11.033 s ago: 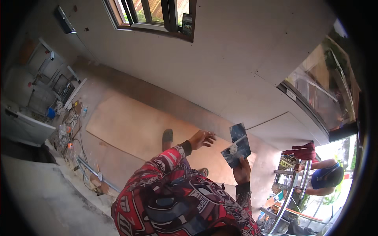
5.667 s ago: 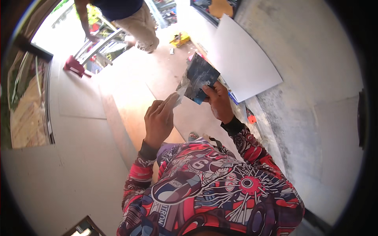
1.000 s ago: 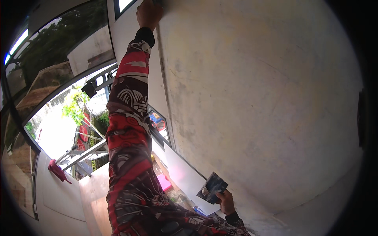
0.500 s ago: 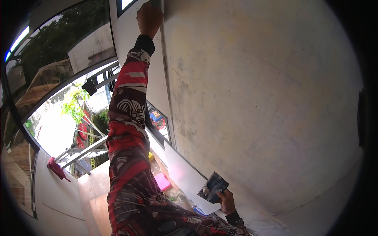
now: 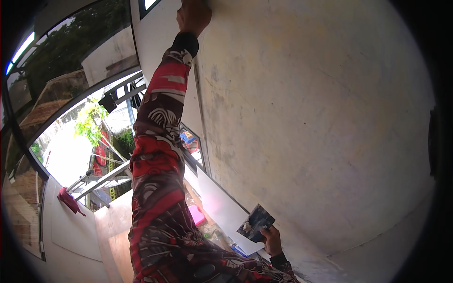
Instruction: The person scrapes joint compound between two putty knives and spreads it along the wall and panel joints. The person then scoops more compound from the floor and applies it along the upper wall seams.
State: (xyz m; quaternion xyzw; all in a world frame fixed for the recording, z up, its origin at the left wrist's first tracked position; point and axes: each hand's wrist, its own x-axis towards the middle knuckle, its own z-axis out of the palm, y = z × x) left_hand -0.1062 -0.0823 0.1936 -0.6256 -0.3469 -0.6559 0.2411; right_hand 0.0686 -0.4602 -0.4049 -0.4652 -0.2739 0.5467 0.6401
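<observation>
The largest thing is the stained plaster wall (image 5: 321,118), filling the right side; its near-vertical left edge meets a narrow pale strip. To the left, a dark-framed window (image 5: 71,56) curves along the rim. The patterned left sleeve (image 5: 160,155) stretches up between them, covering part of the view outside. A white sheet (image 5: 222,203) slants along the foot of the wall, and a maroon cloth (image 5: 70,200) hangs at lower left.

The dark plate (image 5: 257,224) is in front of the sheet's lower end and the wall. Its slightly longer axis slopes from upper right to lower left. The right hand (image 5: 271,240) is curled around its lower-right side, thumb on the face. The left hand (image 5: 194,16), closed like a fist, is at the wall's upper left edge, well apart from the plate, which lies below it and to its right. The frame cuts off its far side, so I cannot tell what it holds. Smallest is the pale paste (image 5: 247,227) near the plate's left edge.
</observation>
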